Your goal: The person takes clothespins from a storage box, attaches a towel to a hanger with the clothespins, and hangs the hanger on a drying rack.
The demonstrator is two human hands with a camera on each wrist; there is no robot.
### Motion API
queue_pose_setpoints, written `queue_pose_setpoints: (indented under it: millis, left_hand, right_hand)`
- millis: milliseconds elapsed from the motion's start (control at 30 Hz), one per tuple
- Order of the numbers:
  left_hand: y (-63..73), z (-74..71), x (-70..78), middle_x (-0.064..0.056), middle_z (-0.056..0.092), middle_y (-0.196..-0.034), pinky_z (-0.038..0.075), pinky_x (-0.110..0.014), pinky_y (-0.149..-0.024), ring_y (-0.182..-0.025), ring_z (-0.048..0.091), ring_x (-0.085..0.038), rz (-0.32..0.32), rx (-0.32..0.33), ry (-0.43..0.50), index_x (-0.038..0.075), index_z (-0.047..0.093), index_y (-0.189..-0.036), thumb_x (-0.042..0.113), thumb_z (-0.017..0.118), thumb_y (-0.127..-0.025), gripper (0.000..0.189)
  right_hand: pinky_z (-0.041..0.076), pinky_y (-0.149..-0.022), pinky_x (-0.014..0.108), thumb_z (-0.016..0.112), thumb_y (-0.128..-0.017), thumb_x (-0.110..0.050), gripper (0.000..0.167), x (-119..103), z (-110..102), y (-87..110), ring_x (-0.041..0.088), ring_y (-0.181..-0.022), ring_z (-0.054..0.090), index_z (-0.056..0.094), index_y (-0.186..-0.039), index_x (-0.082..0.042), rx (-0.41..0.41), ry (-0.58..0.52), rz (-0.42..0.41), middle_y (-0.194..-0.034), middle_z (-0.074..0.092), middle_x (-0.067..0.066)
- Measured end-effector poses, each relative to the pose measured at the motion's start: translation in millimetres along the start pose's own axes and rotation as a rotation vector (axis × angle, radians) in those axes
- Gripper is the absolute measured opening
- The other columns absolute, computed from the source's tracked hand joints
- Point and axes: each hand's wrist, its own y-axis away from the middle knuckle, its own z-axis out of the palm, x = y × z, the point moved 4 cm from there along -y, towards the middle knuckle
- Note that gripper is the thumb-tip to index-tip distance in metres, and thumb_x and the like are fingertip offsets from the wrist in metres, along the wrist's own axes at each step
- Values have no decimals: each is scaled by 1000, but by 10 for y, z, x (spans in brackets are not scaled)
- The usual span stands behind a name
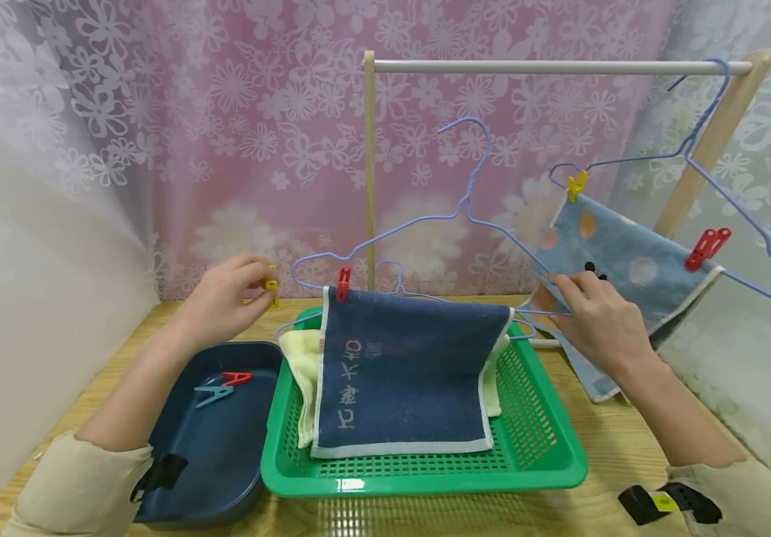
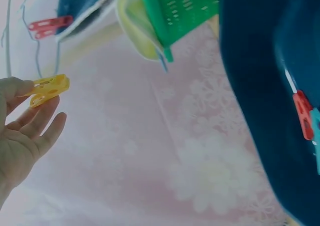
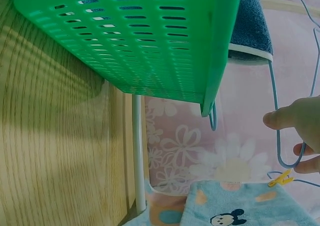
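My left hand [image 1: 230,300] pinches a yellow clothespin [image 1: 272,285] by its end, left of the hanger; the left wrist view shows the clothespin [image 2: 52,85] between thumb and fingers. At the other side, my right hand [image 1: 602,322] grips the right end of a blue wire hanger [image 1: 419,221], held upright over the basket. A navy towel [image 1: 412,380] with white edging is draped over its lower bar. One red clothespin [image 1: 343,285] is clipped at the towel's upper left corner; its upper right corner bears none. In the right wrist view, thumb and fingers hold the hanger's looped end [image 3: 286,163].
Below is a green basket [image 1: 419,486] holding a pale yellow cloth [image 1: 300,349] and another hanger. A dark blue tub [image 1: 218,455] at left contains red and light blue clothespins [image 1: 214,395]. Behind stands a rack with a rod [image 1: 560,67]; a light blue towel [image 1: 640,242] hangs there, clipped to a hanger.
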Motion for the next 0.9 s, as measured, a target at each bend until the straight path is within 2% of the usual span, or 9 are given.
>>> queue_pose_setpoints:
  millis: [100,233,533,700,900]
  left_hand:
    - [-48,-34,98,-8,59,-93,49,-35,-65,-78,56,-20,40,37,-4,4,64,-86,-6,64,-80,11]
    - [-128,-65,220,-8,59,-94,47,-34,-64,-80,57,-20,66,45,4,3,65,-89,-4,65,-81,10]
    - [-309,-64,448,-7,60,-92,48,-33,-68,-79,56,-19,80,65,38,3,65,-91,-2,68,-79,13]
    - [-397,-39,546,-9,60,-96,50,-33,-69,-77,58,-18,78,42,63,1,63,-99,-1,68,-79,20]
    - [-499,1,630,-11,58,-98,49,-33,-68,-78,58,-21,60,-18,63,-1,61,-107,-1,66,-81,26]
  right_hand:
    - [46,-42,48,85,-52,3,62,1,5,-4,35,-68,55,59,-108,3,-8,1,5,-90,54,19]
    - [46,-42,48,85,-53,3,61,-5,5,-10,35,-68,55,59,-108,3,-17,0,11,-90,54,19]
    - [45,-40,48,85,-52,3,60,-15,-14,-12,35,-66,55,59,-106,3,15,12,-1,-88,53,21]
    - [45,-39,48,85,-52,3,59,-9,-13,-17,35,-65,55,59,-104,3,37,17,-9,-87,52,22]
    - [45,-39,47,85,-52,3,58,-8,-10,-24,35,-64,55,60,-105,3,29,15,-5,-87,53,21]
